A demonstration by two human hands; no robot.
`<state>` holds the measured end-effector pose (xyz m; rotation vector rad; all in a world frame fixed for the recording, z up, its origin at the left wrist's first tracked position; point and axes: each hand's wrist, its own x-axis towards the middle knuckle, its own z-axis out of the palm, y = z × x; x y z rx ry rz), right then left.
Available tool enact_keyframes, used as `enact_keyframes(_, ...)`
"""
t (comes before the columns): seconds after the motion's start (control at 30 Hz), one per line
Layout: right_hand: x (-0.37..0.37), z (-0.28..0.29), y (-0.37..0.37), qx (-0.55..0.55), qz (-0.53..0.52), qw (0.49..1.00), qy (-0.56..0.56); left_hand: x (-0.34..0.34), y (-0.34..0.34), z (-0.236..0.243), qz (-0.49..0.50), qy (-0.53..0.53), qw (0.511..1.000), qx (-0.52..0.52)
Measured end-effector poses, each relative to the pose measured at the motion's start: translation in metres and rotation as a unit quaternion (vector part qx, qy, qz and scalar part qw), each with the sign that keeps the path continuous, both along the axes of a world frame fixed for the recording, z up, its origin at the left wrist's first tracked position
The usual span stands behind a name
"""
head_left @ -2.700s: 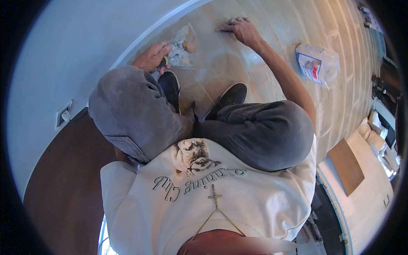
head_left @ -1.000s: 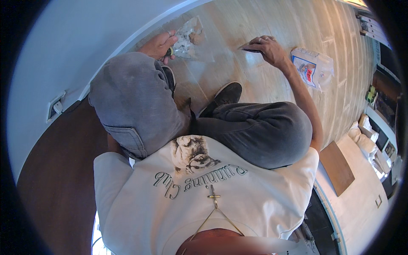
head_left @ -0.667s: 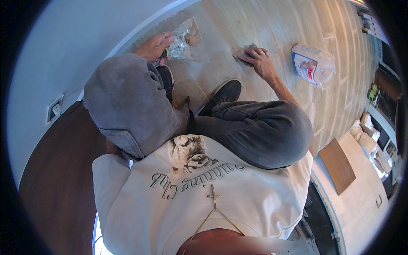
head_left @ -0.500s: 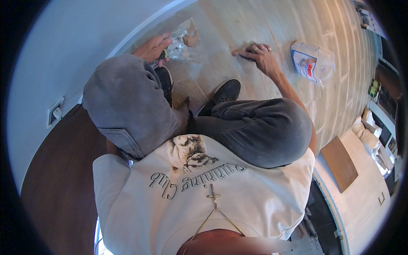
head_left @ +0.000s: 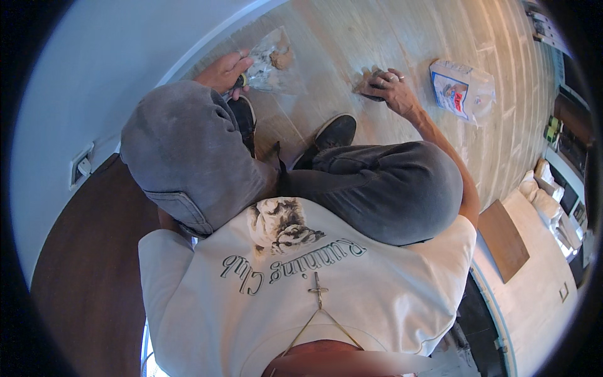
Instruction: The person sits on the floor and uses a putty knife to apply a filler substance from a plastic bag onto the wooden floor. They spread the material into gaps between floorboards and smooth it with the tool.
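since the earlier frame, the right hand (head_left: 392, 92) has shifted slightly toward the printed plastic bag (head_left: 463, 92), fingers closed on a flat scraper (head_left: 372, 95) at the plank floor (head_left: 433, 31). the left hand (head_left: 223, 73) still grips a dark handle (head_left: 241, 80) beside a smeared clear sheet (head_left: 266, 76) bearing a brown lump (head_left: 282, 59).

Cool, dim light tints the wall (head_left: 113, 69); warmer glare streaks the floor (head_left: 383, 38). Black rims the fisheye view, straight edges bend, and a blur smears the bottom centre.
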<state>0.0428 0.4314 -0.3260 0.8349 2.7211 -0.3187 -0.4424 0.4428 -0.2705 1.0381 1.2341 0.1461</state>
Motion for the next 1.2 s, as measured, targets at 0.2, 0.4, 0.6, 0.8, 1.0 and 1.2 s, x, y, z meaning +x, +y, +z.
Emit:
enact_keyframes(0.2, -0.016, -0.013, -0.012, 0.042, -0.062, 0.997, 0.034, 0.003, 0.002, -0.004, -0.003, -0.007, 0.999, 0.032)
enact_keyframes(0.4, 0.002, -0.007, 0.011, 0.012, -0.012, 1.0, 0.016, -0.002, -0.001, 0.001, -0.005, -0.014, 1.0, 0.019)
enact_keyframes(0.6, -0.072, -0.009, 0.061, 0.08, -0.072, 0.992, 0.07, 0.007, 0.003, 0.022, -0.027, -0.015, 0.999, 0.04)
enact_keyframes(0.8, -0.046, -0.023, 0.032, 0.054, -0.004, 0.998, 0.031, 0.001, -0.01, 0.012, 0.028, 0.016, 0.999, 0.027)
enact_keyframes(1.0, 0.012, -0.003, -0.021, 0.011, -0.004, 1.0, 0.014, 0.004, -0.009, 0.013, 0.022, 0.0, 0.999, 0.043)
enact_keyframes(1.2, -0.002, 0.003, -0.018, 0.0, -0.068, 0.998, 0.014, 0.005, -0.003, 0.014, 0.02, -0.006, 0.999, 0.034)
